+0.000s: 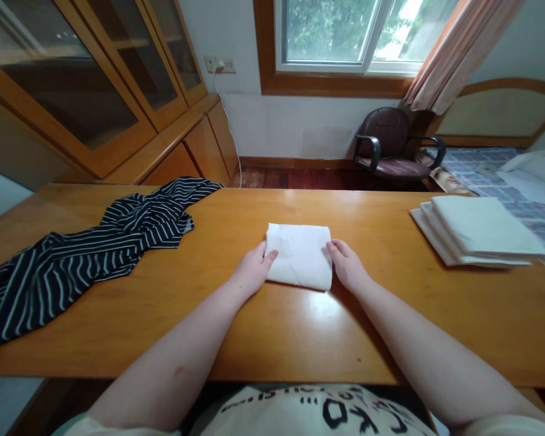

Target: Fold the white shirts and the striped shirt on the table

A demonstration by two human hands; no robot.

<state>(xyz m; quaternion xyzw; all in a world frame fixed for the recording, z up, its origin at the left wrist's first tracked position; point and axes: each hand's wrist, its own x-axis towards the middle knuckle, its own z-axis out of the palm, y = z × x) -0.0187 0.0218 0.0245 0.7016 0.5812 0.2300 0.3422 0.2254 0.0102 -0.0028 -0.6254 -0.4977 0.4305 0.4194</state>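
A folded white cloth (298,255), roughly rectangular, is in front of me over the middle of the wooden table (195,321). My left hand (255,266) grips its left edge, the thumb on top and the fingers mostly hidden beneath. At the opposite edge, my right hand (347,264) holds the cloth between thumb and fingers. Whether the cloth rests fully on the tabletop or is slightly raised, I cannot tell.
A black-and-white striped garment (95,251) lies spread along the table's left side. Several flat white pieces form a stack (485,227) at the right. Beyond the table are a glass-door cabinet (131,66), an office chair (390,142) and a bed (504,175).
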